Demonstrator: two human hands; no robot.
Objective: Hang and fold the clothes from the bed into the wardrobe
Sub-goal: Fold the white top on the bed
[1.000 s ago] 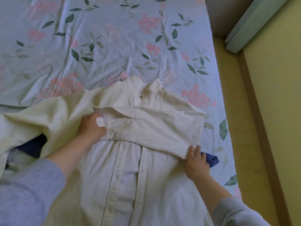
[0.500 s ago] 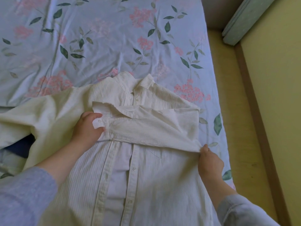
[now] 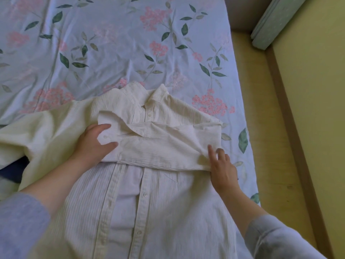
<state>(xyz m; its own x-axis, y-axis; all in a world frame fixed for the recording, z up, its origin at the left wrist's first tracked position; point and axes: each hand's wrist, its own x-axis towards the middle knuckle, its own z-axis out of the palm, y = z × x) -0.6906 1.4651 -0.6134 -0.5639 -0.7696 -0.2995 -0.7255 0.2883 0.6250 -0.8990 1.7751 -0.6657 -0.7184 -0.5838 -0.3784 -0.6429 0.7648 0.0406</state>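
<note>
Caught mid sleeve-fold on white shirt [image 3: 158, 212], spread button-side up on bed [image 3: 112, 43]. Pinched cuff [image 3: 108, 139] with left hand [image 3: 91, 144]; pressed fold edge with flat, straight-fingered right hand [image 3: 222, 169]. Next likely called for folding opposite side in.

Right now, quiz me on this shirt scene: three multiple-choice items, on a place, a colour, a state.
1. The folded sleeve lies: A) across the shirt front; B) on the floor; C) under a pillow.
2. The sheet has flowers that are: A) yellow; B) pink; C) purple.
3. The left hand: A) hangs idle; B) lies flat on the sheet; C) pinches the cuff.
Answers: 1 A, it crosses the chest; 2 B, pink clusters show; 3 C, thumb and finger clamp it.
</note>
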